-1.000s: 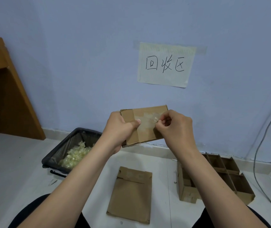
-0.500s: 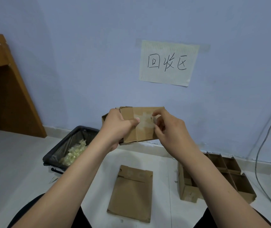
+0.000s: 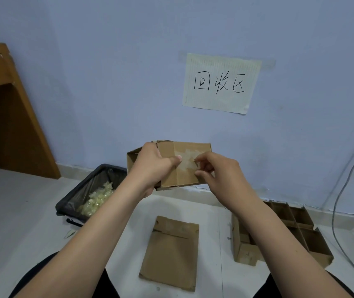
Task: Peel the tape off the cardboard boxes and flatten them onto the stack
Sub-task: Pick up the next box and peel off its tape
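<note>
Cardboard box (image 3: 184, 166) held up before the wall, above the flattened stack (image 3: 171, 252) on the floor. Left hand (image 3: 152, 166) gripping the box's left end, thumb pressed on its front face. Right hand (image 3: 216, 171) in narrow grip, thumb and forefinger pinching the clear tape (image 3: 187, 160) at mid-face.

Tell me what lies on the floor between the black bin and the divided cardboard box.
Head view: a flattened brown cardboard box lies between black bin and divided box.

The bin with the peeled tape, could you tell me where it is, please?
The bin sits on the floor at lower left, beside the left forearm and left of the flattened cardboard.
</note>
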A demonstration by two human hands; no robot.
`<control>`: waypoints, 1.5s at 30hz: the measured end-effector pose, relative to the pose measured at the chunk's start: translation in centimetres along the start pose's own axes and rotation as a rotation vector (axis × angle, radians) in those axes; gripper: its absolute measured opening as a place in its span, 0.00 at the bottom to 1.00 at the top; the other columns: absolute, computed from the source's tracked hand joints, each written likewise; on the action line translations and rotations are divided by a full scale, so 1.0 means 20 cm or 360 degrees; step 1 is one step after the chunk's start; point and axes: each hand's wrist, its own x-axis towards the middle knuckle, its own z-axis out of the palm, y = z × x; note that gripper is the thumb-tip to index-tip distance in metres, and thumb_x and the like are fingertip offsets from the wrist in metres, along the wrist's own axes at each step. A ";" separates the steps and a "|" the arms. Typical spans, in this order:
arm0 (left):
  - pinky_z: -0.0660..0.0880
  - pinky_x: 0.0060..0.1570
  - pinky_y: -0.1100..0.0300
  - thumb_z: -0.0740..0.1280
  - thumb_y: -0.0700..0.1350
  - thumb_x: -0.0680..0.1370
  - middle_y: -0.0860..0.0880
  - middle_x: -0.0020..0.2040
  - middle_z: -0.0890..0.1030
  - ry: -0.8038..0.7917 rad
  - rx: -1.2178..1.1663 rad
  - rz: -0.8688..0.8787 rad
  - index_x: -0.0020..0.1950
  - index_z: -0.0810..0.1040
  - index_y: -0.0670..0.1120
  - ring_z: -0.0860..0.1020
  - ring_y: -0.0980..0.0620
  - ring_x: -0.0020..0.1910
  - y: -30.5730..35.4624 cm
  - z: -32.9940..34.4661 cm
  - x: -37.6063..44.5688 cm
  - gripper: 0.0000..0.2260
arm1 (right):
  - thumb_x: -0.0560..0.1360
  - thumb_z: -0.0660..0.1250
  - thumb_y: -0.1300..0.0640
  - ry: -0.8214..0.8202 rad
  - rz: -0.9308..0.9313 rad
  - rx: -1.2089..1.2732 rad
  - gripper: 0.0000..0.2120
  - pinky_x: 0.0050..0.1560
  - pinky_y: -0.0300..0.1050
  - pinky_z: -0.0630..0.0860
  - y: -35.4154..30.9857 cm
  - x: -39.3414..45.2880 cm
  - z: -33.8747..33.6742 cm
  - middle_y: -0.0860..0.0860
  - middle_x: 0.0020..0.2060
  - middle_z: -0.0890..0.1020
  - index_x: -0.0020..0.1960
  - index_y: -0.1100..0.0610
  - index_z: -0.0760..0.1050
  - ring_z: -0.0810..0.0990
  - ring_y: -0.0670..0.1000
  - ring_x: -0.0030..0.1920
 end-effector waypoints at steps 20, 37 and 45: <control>0.84 0.46 0.41 0.77 0.40 0.72 0.41 0.46 0.84 0.0037 -0.0079 -0.0285 0.53 0.80 0.37 0.84 0.43 0.43 -0.01 -0.10 0.03 0.13 | 0.78 0.67 0.60 0.0459 0.0456 0.0444 0.05 0.44 0.39 0.75 0.13 0.03 -0.15 0.49 0.39 0.82 0.44 0.54 0.79 0.82 0.49 0.41; 0.75 0.61 0.50 0.75 0.62 0.72 0.40 0.66 0.76 -0.0044 0.1008 -0.0266 0.74 0.67 0.42 0.76 0.40 0.66 -0.09 -0.06 0.07 0.38 | 0.84 0.55 0.65 0.0646 0.0840 0.1903 0.05 0.45 0.45 0.75 -0.01 0.07 -0.06 0.52 0.32 0.74 0.52 0.59 0.68 0.73 0.52 0.37; 0.65 0.74 0.46 0.73 0.72 0.64 0.45 0.76 0.64 -0.0630 0.0761 0.0369 0.79 0.44 0.68 0.64 0.47 0.77 -0.11 0.23 -0.07 0.53 | 0.82 0.54 0.68 0.0631 0.0966 0.2107 0.07 0.38 0.44 0.74 -0.05 0.07 0.01 0.52 0.31 0.72 0.51 0.59 0.68 0.73 0.50 0.34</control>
